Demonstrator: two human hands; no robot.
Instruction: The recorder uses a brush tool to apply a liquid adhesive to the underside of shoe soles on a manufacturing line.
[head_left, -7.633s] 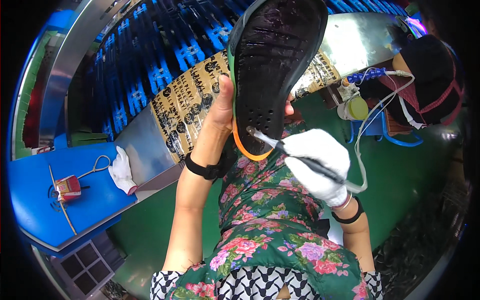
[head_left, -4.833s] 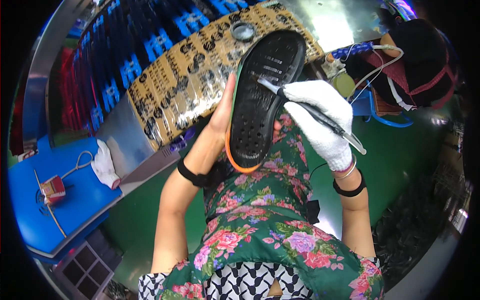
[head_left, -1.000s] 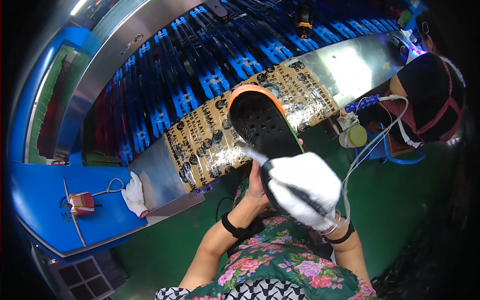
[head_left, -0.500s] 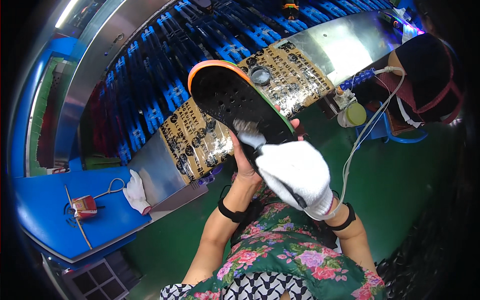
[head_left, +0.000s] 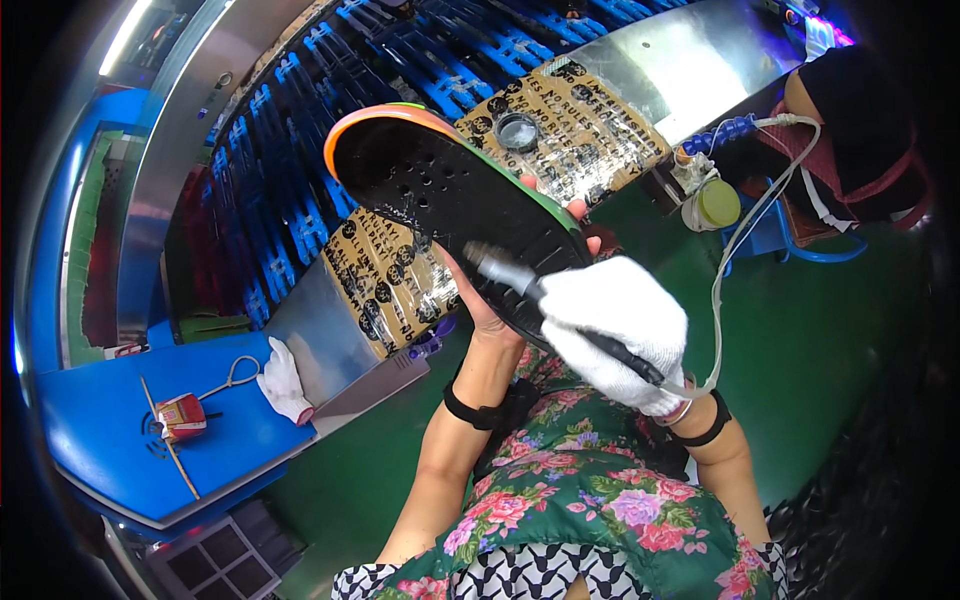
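Snugly, the right hand (head_left: 622,328), in a white glove, wraps around the dark handle of a brush (head_left: 508,273), its bristles at the face of a black shoe sole (head_left: 462,205). The bare left hand (head_left: 490,318) cups that sole from beneath, fingertips showing past its right edge. From the handle's end runs a pale tube (head_left: 719,320). Beyond, partly behind the sole, lies a tape-covered brown pad (head_left: 600,135) bearing a round dish (head_left: 517,132).
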